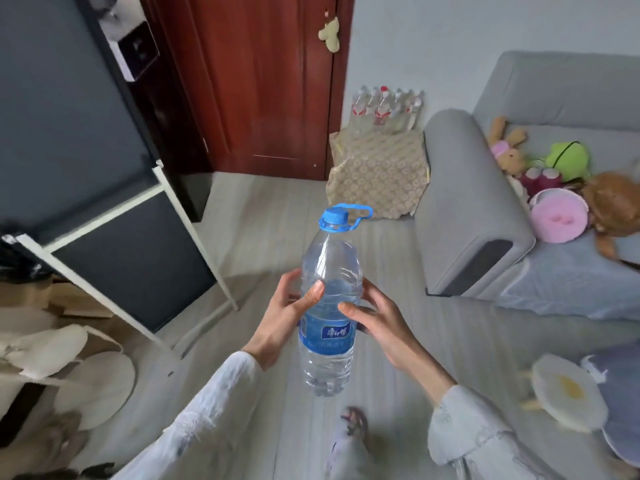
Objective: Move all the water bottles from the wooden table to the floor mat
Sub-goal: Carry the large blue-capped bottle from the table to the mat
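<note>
Head view showed you carrying the water bottle (329, 303) upright, cap toward the floor mat (377, 171) ahead. Your left hand (287, 317) gripped its side; your right hand (377, 327), fingers loosely spread, touched the other side, equally near.

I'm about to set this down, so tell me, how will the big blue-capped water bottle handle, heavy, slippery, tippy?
The water bottle looks fairly heavy: it is large and mostly full. Its thin, ribbed clear wall may flex under the left hand and right hand. Tall and narrow, it could tip if set down crooked.
</note>
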The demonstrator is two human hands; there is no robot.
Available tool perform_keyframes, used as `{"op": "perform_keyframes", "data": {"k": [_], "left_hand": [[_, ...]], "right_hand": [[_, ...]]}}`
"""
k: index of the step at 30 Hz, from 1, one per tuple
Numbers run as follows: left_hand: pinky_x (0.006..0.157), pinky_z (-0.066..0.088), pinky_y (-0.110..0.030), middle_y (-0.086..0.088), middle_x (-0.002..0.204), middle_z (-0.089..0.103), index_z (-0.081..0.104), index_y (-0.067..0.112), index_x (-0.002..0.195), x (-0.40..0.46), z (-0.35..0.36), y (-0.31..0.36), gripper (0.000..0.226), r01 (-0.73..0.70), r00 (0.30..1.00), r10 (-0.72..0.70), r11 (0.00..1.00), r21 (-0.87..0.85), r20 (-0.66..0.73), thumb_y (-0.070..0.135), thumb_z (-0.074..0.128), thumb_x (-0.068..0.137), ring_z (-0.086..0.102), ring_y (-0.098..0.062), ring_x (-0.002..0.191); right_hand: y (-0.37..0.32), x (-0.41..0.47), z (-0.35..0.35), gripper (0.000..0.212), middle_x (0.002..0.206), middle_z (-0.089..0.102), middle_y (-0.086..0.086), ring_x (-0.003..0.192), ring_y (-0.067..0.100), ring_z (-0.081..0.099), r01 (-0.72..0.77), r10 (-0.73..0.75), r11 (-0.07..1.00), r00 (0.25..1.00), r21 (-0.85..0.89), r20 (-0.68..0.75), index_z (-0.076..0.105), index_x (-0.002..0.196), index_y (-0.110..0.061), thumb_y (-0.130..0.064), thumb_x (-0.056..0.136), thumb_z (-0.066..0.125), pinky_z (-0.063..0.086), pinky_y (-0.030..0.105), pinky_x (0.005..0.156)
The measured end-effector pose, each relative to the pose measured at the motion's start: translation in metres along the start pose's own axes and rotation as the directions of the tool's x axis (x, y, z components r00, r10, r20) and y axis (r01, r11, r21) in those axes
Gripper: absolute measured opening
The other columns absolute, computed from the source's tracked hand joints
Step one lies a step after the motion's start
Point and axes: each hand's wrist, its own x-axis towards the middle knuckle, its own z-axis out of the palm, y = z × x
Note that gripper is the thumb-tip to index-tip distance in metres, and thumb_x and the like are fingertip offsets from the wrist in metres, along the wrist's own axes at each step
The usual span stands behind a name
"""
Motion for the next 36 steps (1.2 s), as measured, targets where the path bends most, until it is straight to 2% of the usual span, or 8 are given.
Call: {"op": "perform_keyframes", "data": {"k": [2,9,14,19,24,32,34,36], "left_hand": [[0.09,0.049,-0.037,-0.014,0.114,0.062,0.042,0.03,0.124,0.045,0.008,0.007,0.063,0.018,1.0,-0.018,1.0,-0.004,0.013,0.053,0.061,0.069,0.062,-0.019,0.104],[0.083,0.052,-0.033,-0.016,0.114,0.061,0.041,0.032,0.126,0.218,0.04,0.049,0.063,0.01,1.0,-0.009,1.0,-0.014,0.015,0.05,0.062,0.069,0.064,-0.019,0.099],[0.061,0.053,-0.016,-0.015,0.113,0.061,0.043,0.032,0.123,0.324,0.059,0.094,0.06,-0.037,0.999,0.037,0.999,-0.03,0.026,0.048,0.062,0.068,0.067,-0.008,0.088],[0.07,0.05,-0.021,-0.014,0.112,0.061,0.045,0.037,0.118,0.429,0.081,0.131,0.056,-0.041,0.998,0.04,0.999,0.013,0.057,0.049,0.062,0.067,0.065,-0.015,0.096],[0.079,0.051,-0.028,-0.013,0.112,0.063,0.042,0.033,0.124,0.541,0.096,0.153,0.061,-0.024,0.991,0.016,0.998,0.056,0.134,0.049,0.062,0.068,0.064,-0.019,0.101],[0.082,0.053,-0.036,-0.014,0.109,0.061,0.044,0.038,0.117,0.748,0.123,0.188,0.06,-0.024,0.975,0.002,0.995,0.095,0.224,0.051,0.071,0.065,0.064,-0.027,0.099],[0.076,0.052,-0.031,-0.008,0.1,0.062,0.046,0.049,0.106,0.795,0.134,0.2,0.048,-0.052,0.969,0.019,0.99,0.129,0.246,0.045,0.073,0.067,0.064,-0.024,0.095],[0.072,0.05,-0.023,0.0,0.097,0.062,0.045,0.055,0.103,0.836,0.146,0.21,0.047,-0.065,0.963,0.019,0.985,0.162,0.268,0.04,0.074,0.068,0.063,-0.017,0.091]], "right_hand": [[-0.005,0.038,-0.021,0.036,0.098,0.069,-0.024,0.09,0.006,0.068,-0.01,0.01,1.0,1.0,0.0,-0.024,0.059,0.103,-0.044,-0.021,0.077,0.069,0.051,0.014,0.066],[-0.046,0.192,-0.11,0.041,0.101,0.069,-0.019,0.093,0.008,0.068,-0.014,0.014,1.0,1.0,-0.004,-0.017,0.057,0.108,-0.042,-0.024,0.074,0.072,0.052,0.015,0.068],[-0.095,0.288,-0.167,0.042,0.101,0.068,-0.02,0.091,0.009,0.068,0.021,-0.021,0.999,1.0,-0.039,0.011,0.057,0.102,-0.046,-0.021,0.073,0.073,0.052,0.016,0.07],[-0.118,0.376,-0.223,0.045,0.11,0.063,-0.011,0.09,0.008,0.068,0.015,-0.016,1.0,0.999,-0.028,-0.047,0.054,0.102,-0.048,-0.021,0.072,0.074,0.053,0.018,0.069],[-0.133,0.468,-0.274,0.046,0.106,0.062,-0.015,0.084,0.0,0.067,-0.011,0.01,1.0,0.995,-0.01,-0.104,0.053,0.099,-0.05,-0.018,0.073,0.073,0.052,0.013,0.062],[-0.177,0.628,-0.364,0.045,0.103,0.066,-0.01,0.088,0.005,0.068,-0.042,0.041,0.999,0.985,-0.005,-0.17,0.056,0.102,-0.038,-0.007,0.073,0.071,0.054,0.018,0.067],[-0.187,0.66,-0.387,0.049,0.106,0.067,-0.003,0.091,0.01,0.067,-0.046,0.046,0.999,0.979,0.001,-0.2,0.055,0.111,-0.031,-0.002,0.073,0.07,0.054,0.02,0.07],[-0.196,0.688,-0.409,0.053,0.112,0.066,0.003,0.098,0.016,0.065,-0.055,0.05,0.998,0.974,-0.014,-0.221,0.052,0.12,-0.021,-0.003,0.073,0.07,0.055,0.023,0.076]]}}
